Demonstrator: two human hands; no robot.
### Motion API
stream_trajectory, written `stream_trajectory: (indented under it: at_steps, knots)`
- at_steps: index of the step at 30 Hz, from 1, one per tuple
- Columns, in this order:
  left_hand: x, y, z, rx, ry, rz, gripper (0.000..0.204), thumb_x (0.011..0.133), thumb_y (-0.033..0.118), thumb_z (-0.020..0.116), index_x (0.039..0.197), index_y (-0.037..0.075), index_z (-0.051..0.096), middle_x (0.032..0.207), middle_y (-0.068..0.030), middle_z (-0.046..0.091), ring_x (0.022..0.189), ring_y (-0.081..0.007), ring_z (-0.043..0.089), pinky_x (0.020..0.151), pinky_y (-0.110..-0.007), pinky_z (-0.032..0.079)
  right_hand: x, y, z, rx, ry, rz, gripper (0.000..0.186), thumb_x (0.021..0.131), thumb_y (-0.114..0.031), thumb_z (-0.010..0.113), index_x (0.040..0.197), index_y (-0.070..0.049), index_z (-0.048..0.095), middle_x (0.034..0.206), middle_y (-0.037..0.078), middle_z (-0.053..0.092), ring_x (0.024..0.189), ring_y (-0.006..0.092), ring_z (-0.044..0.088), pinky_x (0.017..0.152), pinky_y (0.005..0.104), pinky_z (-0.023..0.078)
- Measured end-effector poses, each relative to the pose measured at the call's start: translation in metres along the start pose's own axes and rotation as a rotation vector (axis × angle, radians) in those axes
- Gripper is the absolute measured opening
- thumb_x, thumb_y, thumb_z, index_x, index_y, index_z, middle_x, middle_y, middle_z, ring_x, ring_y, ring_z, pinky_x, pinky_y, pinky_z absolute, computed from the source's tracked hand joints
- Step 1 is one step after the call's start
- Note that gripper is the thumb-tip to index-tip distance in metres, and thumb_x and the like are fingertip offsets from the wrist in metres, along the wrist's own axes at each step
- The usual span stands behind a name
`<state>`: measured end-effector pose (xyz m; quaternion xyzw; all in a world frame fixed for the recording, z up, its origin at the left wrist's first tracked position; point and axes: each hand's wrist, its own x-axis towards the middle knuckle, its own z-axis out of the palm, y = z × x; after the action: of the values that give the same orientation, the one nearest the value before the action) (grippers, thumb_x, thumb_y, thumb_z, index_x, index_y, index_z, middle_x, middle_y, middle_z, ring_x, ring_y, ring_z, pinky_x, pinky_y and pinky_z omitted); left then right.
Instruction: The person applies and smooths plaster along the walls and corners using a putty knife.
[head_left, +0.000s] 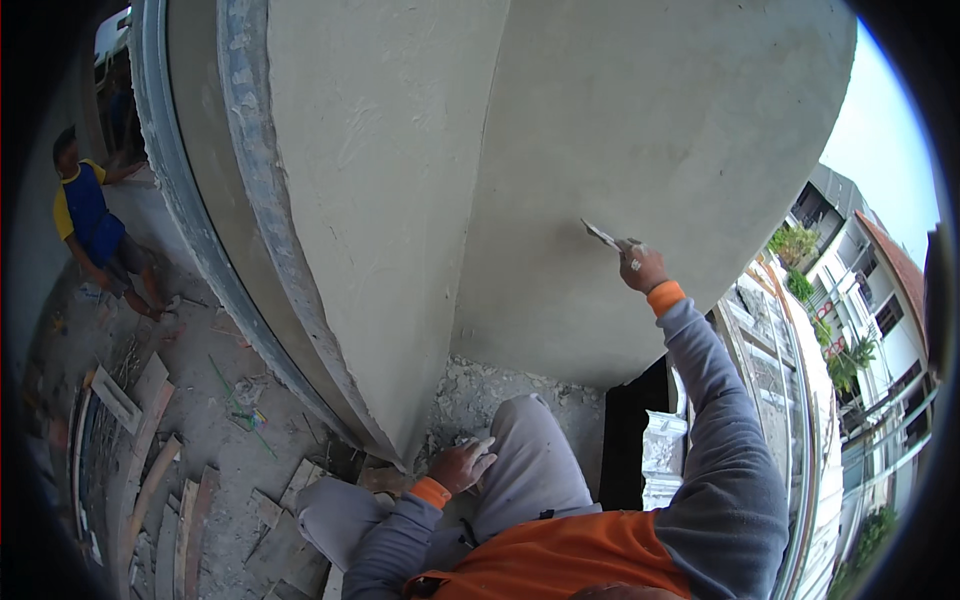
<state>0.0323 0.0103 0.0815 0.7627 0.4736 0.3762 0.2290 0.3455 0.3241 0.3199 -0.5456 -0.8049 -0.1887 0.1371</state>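
Close in, the bent knees in grey trousers [535, 460] fill the lower middle, and the left hand [458, 467] lies beside one of them, fingers loosely open; whether anything sits under its palm cannot be told. Just past the knees is a narrow strip of crumbled grey rubble [485, 390], bounded on its right by a square-edged dark opening [632, 435]. The right arm reaches out over that side, its hand [643, 268] closed round the handle of a thin-bladed trowel [602, 235] — the blade is at the smooth, damp-looking grey wall [640, 130], though contact is hard to judge. A rougher pale panel [380, 170] meets that wall in a corner, its rough-edged left end hemming in the working space; wide bare plaster leaves the trowel room upward and rightward. Farther off, boards [150, 425] clutter the lower-left floor, a person in blue and yellow [92, 215] stands beyond — and houses [880, 265] rise outside at right.
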Motion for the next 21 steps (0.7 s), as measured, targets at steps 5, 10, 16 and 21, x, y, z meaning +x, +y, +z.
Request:
stream_trajectory:
  at_steps: [5, 10, 16, 21]
  knots:
    - [0.003, 0.002, 0.003, -0.054, -0.077, -0.045, 0.038, 0.090, 0.030, 0.056, 0.117, 0.003, 0.056, 0.105, -0.0171, 0.061, 0.091, -0.0340, 0.061, 0.075, -0.039, 0.051, 0.018, 0.062, -0.079, -0.050, 0.421, 0.081, 0.033, 0.085, -0.012, 0.048, 0.117, -0.012, 0.056, 0.108, 0.015, 0.061, 0.098, 0.0359, 0.058, 0.079, 0.0450, 0.050]
    - [0.009, -0.001, 0.012, -0.023, -0.109, -0.036, 0.038, 0.090, 0.032, 0.056, 0.116, 0.004, 0.056, 0.108, -0.0171, 0.061, 0.094, -0.0343, 0.061, 0.077, -0.039, 0.051, 0.061, 0.091, -0.116, -0.251, 0.742, 0.056, 0.040, 0.083, -0.008, 0.048, 0.123, -0.010, 0.052, 0.118, 0.014, 0.058, 0.107, 0.0340, 0.055, 0.086, 0.0426, 0.048]
    - [0.021, 0.003, 0.020, -0.053, -0.149, -0.057, 0.038, 0.089, 0.032, 0.056, 0.115, 0.004, 0.057, 0.108, -0.0180, 0.062, 0.095, -0.0347, 0.061, 0.078, -0.039, 0.051, 0.050, 0.029, 0.026, -0.321, 0.446, 0.000, 0.051, 0.077, -0.007, 0.049, 0.128, -0.001, 0.046, 0.125, 0.017, 0.053, 0.113, 0.0333, 0.051, 0.097, 0.0437, 0.040]
    - [0.005, -0.005, 0.011, 0.008, -0.104, -0.066, 0.036, 0.089, 0.030, 0.058, 0.114, 0.003, 0.058, 0.108, -0.0192, 0.062, 0.097, -0.0347, 0.061, 0.080, -0.040, 0.050, 0.009, 0.010, 0.022, -0.094, 0.422, -0.015, 0.044, 0.080, -0.008, 0.048, 0.123, -0.006, 0.051, 0.119, 0.017, 0.057, 0.106, 0.0335, 0.056, 0.089, 0.0439, 0.045]
